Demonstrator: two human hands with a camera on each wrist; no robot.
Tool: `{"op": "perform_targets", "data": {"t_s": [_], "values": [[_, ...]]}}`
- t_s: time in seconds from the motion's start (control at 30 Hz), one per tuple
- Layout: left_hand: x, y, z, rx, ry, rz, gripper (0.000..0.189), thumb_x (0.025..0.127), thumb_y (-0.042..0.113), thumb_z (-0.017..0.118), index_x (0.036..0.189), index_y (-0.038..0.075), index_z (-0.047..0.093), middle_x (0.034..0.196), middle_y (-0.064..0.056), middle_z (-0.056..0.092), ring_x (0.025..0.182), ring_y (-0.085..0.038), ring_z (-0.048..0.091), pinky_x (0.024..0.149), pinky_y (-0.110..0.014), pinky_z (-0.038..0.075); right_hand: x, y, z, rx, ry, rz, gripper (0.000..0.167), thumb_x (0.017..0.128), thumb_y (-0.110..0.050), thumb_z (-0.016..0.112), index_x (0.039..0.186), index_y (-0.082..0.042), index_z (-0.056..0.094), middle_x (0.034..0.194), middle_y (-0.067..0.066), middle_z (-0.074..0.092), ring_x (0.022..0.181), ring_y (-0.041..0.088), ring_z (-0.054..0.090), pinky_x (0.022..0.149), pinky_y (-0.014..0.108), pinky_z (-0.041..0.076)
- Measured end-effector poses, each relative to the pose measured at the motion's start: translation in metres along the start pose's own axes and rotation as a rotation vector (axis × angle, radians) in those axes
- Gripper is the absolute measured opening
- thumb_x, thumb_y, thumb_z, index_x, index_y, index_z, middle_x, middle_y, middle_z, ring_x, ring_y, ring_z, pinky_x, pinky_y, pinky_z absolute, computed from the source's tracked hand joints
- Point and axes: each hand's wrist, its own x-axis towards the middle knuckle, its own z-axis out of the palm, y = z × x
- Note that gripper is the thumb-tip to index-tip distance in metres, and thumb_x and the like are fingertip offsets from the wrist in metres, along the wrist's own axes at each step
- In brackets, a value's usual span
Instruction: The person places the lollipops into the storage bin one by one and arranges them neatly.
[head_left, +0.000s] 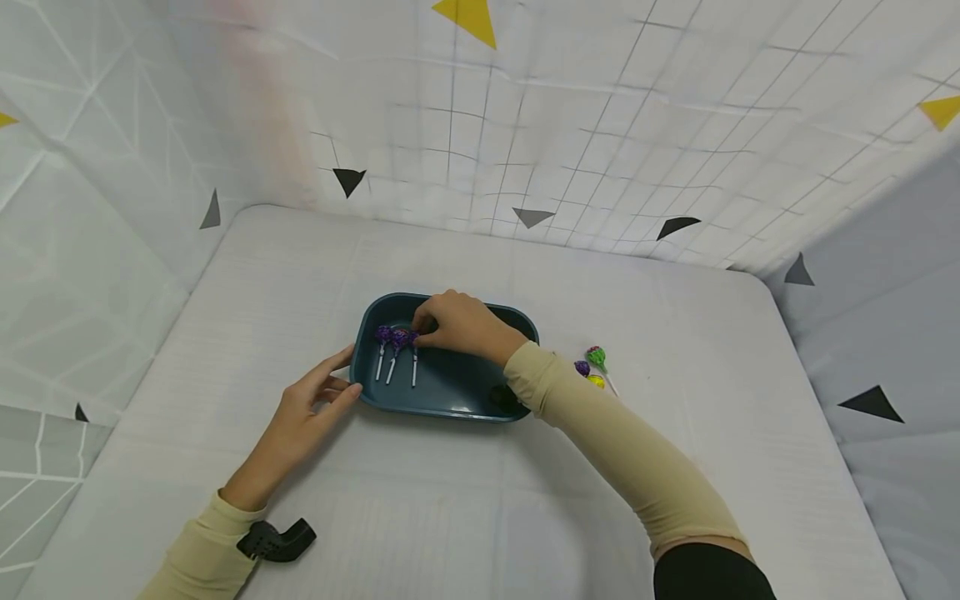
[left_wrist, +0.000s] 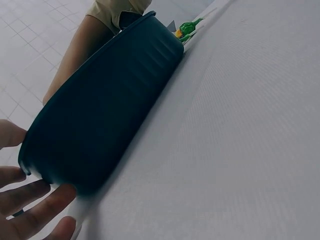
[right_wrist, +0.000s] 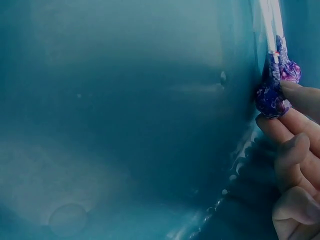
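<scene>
A dark teal tray rests on the white-covered table. Inside its left part, purple-wrapped lollipops lie in a row with white sticks toward the near side; the leftmost lollipop and the middle lollipop lie free of the fingers. My right hand reaches into the tray and pinches the head of the rightmost purple lollipop between thumb and fingers. My left hand touches the tray's left end with spread fingers, thumb at the near corner; the left wrist view shows the fingertips against the tray wall.
Right of the tray, partly behind the right forearm, lie a green lollipop, a yellow one and a purple one. A black wrist device sits on the left sleeve. White patterned sheets hang around the table.
</scene>
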Motion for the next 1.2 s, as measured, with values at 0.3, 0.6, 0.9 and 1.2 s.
{"op": "perform_targets", "data": {"t_s": [0.3,0.6,0.9,1.2], "values": [[0.000,0.002,0.000,0.018,0.004,0.004,0.057,0.103,0.011,0.064,0.156,0.008,0.045,0.149,-0.020,0.057,0.098,0.002,0.064,0.088,-0.014,0.051,-0.001,0.000,0.000,-0.008,-0.010,0.014,0.026,0.095,-0.036,0.076,0.112,-0.018,0.079,0.111,-0.003,0.079,0.102,0.013,0.073,0.087,0.034,0.060],[0.000,0.003,0.000,0.022,0.004,0.006,0.057,0.102,0.011,0.064,0.156,0.006,0.045,0.149,-0.021,0.057,0.098,0.003,0.064,0.088,-0.012,0.051,-0.001,0.001,0.000,-0.010,-0.016,0.005,0.026,0.096,-0.036,0.075,0.114,-0.018,0.078,0.113,-0.003,0.078,0.106,0.013,0.072,0.090,0.034,0.060],[0.000,0.000,0.001,0.012,0.010,0.015,0.057,0.102,0.010,0.064,0.156,0.007,0.046,0.148,-0.021,0.058,0.098,0.003,0.064,0.088,-0.012,0.050,-0.004,0.001,-0.003,-0.007,-0.005,0.002,0.027,0.095,-0.036,0.076,0.115,-0.018,0.078,0.114,-0.003,0.078,0.107,0.013,0.072,0.090,0.034,0.060],[-0.001,0.002,0.000,0.011,0.008,0.011,0.057,0.103,0.011,0.063,0.156,0.008,0.045,0.149,-0.020,0.057,0.099,0.003,0.064,0.088,-0.011,0.050,-0.011,0.001,-0.011,-0.013,-0.001,0.016,0.029,0.095,-0.037,0.076,0.118,-0.019,0.077,0.118,-0.004,0.078,0.113,0.014,0.070,0.096,0.036,0.058]]}}
